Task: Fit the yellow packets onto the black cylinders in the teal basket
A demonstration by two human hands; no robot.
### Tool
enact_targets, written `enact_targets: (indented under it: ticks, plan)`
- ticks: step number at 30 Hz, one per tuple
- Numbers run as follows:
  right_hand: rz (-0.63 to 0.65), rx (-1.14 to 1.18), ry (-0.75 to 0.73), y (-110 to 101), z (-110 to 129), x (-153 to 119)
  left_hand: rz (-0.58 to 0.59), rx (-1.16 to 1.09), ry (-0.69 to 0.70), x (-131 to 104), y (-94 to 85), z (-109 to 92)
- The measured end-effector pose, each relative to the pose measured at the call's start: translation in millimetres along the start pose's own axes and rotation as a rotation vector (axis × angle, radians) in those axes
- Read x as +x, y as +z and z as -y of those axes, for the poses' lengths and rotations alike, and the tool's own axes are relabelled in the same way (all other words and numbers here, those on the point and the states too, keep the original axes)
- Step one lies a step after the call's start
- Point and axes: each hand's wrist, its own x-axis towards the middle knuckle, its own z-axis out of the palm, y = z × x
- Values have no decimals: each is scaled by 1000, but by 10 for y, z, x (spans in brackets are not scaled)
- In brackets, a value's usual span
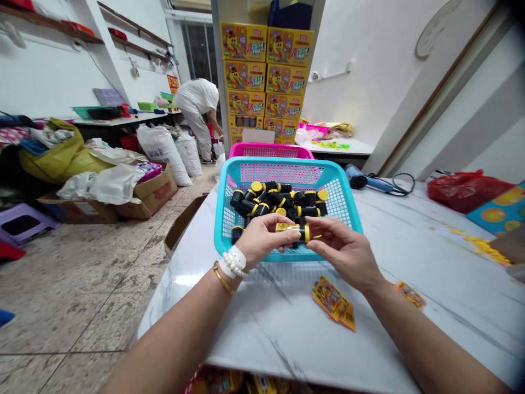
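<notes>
Black-and-yellow round tube (pixel 298 230): mid-frame, in the grip of the left hand (pixel 262 239).
Right hand (pixel 348 251): at its yellow end, can't tell if gripping.
Blue plastic basket (pixel 283 174): mid-frame, holds more tubes (pixel 248 206).

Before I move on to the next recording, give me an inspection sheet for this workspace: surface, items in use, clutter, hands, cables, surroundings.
Surface: white marbled table, glossy.
Items in use: turquoise basket holding many black cylinders with yellow ends; fanned orange cards in front of it.
Clutter: red plastic bag and scattered yellow pieces, on the right.
Hands: left hand holds a black-and-yellow cylinder; right hand at its yellow end, contact unclear.
Cables: dark cord looping beside a blue-handled tool on the table; plug end not discernible.
Surroundings: stacked yellow boxes ahead; person in white bending over; white sacks on the floor.
</notes>
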Motion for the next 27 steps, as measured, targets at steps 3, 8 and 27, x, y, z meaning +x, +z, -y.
enact_targets:
  ticks: [3,8,27]
  plan:
    - [21,-92,-35,-8,4,-15,4,-20,21,9,21,39]
    - [-15,-236,-130,70,34,-80,13,-45,32,-2,85,86]
    - [-129,16,84,40,-85,-57,21,234,316,-17,83,65]
